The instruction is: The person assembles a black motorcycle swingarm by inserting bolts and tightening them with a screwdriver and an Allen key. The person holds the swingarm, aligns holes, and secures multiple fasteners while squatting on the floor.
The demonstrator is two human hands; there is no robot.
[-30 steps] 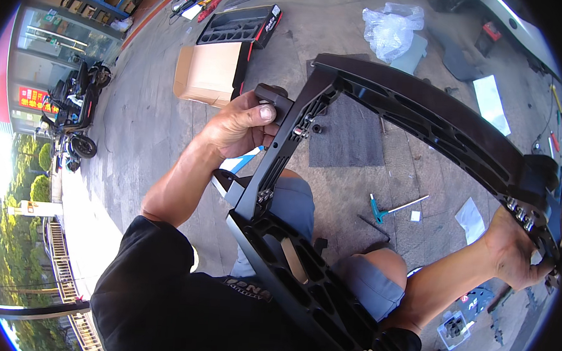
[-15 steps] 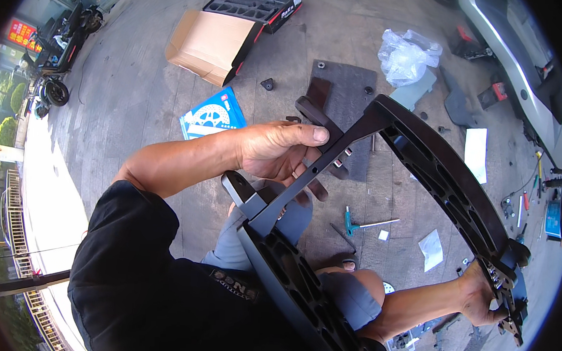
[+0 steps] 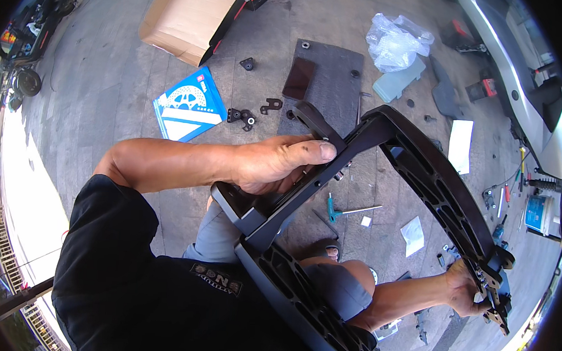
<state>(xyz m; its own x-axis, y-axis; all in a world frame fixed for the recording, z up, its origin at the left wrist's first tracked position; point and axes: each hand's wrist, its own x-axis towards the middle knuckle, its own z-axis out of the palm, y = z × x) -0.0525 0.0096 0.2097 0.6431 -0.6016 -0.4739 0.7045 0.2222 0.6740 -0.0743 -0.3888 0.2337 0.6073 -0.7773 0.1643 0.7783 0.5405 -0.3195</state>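
A large black U-shaped metal frame [image 3: 436,186], swingarm-like with honeycomb cutouts along both long arms, spans the space before my body. My left hand [image 3: 272,165] is closed around its crossbar beside a curved lug [image 3: 317,122]. The thumb lies on top, while the fingers are mostly hidden behind the bar. At the far end of the right-hand arm, my right hand [image 3: 465,289] grips the frame near a drilled metal plate [image 3: 494,301]. The other long arm [image 3: 293,287] runs down past my torso and over my lap.
An open cardboard box [image 3: 187,22] lies ahead, with a blue-white packet [image 3: 191,107] and small black brackets [image 3: 243,117] nearer. A grey mat [image 3: 333,75] carries a phone-like slab [image 3: 299,79]. A teal-handled hex key [image 3: 337,212] lies beyond my knees. A vehicle panel [image 3: 510,67] stands at right.
My view has shifted, so floor items appear farther left and higher. The frame's crossbar has tilted slightly, and my left hand's fingers are now more hidden behind it. My right hand keeps its grip.
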